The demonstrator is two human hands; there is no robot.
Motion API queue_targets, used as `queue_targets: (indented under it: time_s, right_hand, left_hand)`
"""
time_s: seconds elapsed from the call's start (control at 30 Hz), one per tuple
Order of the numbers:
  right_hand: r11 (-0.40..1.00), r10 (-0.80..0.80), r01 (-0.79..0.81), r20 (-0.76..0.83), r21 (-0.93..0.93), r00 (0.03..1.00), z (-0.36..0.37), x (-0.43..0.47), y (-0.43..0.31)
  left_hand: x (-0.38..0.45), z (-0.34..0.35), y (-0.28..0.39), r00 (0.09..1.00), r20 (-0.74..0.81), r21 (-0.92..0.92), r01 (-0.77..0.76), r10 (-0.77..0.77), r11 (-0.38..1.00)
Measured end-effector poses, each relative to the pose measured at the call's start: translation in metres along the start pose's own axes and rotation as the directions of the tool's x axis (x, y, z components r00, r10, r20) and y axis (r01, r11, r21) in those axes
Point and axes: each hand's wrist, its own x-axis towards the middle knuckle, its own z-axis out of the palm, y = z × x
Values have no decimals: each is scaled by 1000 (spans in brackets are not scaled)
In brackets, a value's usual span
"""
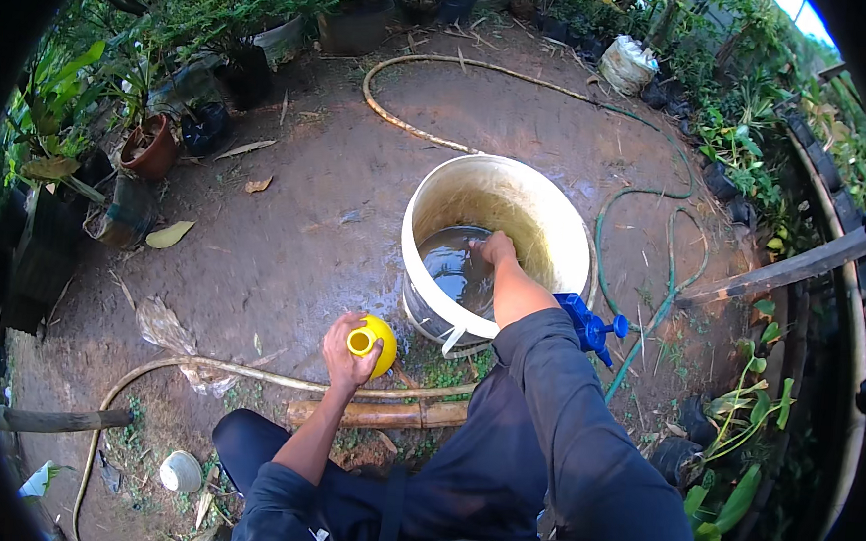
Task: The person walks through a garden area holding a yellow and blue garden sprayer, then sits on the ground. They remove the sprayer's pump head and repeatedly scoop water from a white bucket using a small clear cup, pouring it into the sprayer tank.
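Observation:
My left hand grips a yellow plastic bottle around its neck, and the uncapped round mouth faces up towards me. The bottle is just left of a large white plastic bucket with dark, murky water at its bottom and yellowish-brown stains inside. My right hand reaches down into this bucket, its fingertips at the water; whether they hold anything is hidden. A blue plastic pump sprayer head shows at the bucket's right front side, partly behind my right sleeve.
A garden hose loops over the bare soil behind the bucket and turns green on the right. Close before my knees lies a bamboo pole. Potted plants line the left, a white sack stands behind, and a wooden plank juts in.

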Motion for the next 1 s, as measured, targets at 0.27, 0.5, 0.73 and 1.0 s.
queue_targets:
  time_s: [0.27,0.5,0.73,1.0]
  right_hand:
    - [893,-409,393,28,221,912,-87,-25,-48]
    - [431,-646,680,-323,593,692,-212,-139,-90]
    - [-29,-712,754,-542,656,445,-255,-267,-105]
    - [-123,-691,596,-500,793,523,-160,-317,-101]
  left_hand:
    - [-1,1,-1,1000,-22,25,-11,11,1000]
    - [-3,3,-6,1000,-22,-11,3,-4,1000]
    - [-4,2,-6,1000,-17,-16,-7,6,1000]
    - [-1,0,-4,1000,-3,-8,-2,2,1000]
